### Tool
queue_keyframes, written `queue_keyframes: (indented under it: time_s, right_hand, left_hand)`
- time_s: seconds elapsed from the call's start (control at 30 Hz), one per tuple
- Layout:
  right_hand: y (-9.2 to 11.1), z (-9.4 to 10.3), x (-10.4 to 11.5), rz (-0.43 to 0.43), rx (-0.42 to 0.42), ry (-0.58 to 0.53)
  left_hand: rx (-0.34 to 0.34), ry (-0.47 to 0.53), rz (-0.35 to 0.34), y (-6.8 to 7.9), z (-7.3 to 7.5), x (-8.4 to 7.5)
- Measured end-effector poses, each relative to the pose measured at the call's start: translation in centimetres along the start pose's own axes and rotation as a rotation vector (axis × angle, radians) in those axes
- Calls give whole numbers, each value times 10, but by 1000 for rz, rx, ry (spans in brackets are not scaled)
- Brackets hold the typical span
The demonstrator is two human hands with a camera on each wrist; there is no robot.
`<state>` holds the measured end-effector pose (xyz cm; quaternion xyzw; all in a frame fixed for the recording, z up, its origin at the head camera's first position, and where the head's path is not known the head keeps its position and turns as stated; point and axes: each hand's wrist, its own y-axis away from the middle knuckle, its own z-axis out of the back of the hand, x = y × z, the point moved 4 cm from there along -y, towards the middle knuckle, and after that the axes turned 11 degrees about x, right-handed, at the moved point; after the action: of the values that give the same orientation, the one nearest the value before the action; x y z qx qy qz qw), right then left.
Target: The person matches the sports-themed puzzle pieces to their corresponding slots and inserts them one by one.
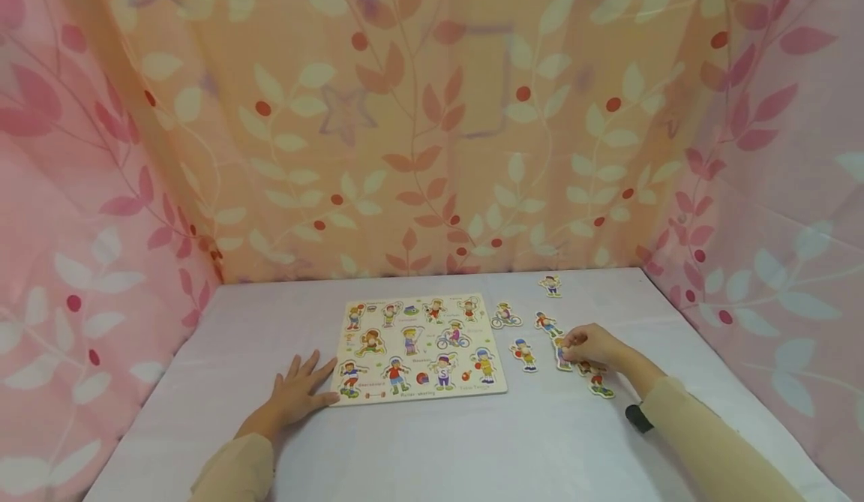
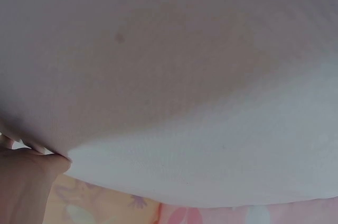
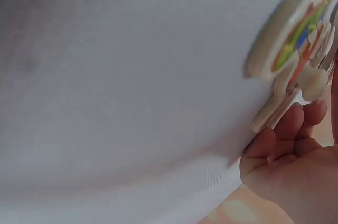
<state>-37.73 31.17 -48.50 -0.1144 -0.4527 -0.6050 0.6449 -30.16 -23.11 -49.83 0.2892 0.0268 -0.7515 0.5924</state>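
A wooden puzzle board (image 1: 418,359) with printed sport figures lies on the table. My left hand (image 1: 300,393) rests flat beside its left edge with the fingers spread, the thumb at the board's lower left corner. Part of this hand (image 2: 29,179) shows at the lower left of the left wrist view. To the right of the board, my right hand (image 1: 594,346) pinches a figure puzzle piece (image 1: 562,356), its fingertips covering part of it. Under and beside that hand lies a skateboarder piece (image 1: 601,386). The right wrist view shows the curled fingers (image 3: 288,131) close to a knobbed piece (image 3: 296,44).
Other loose pieces lie right of the board: a cyclist (image 1: 506,316), a figure with a red paddle (image 1: 523,355), a red-shirted figure (image 1: 548,324) and one at the back (image 1: 551,286). A white cloth covers the table (image 1: 432,449); patterned curtains (image 1: 432,149) enclose it.
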Motion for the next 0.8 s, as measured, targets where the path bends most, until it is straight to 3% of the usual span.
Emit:
queue_keyframes:
  time_s: [0.27,0.37,0.8]
  right_hand:
    - [10,7,9,-23,-31,102]
    - [14,7,18,4,-35,127]
    - [12,-14,49,85,-43,110]
  left_hand:
    - [-4,11,9,1,1,-2]
    - [-2,8,12,0,2,-3]
    - [-2,13,22,-1,-1,1]
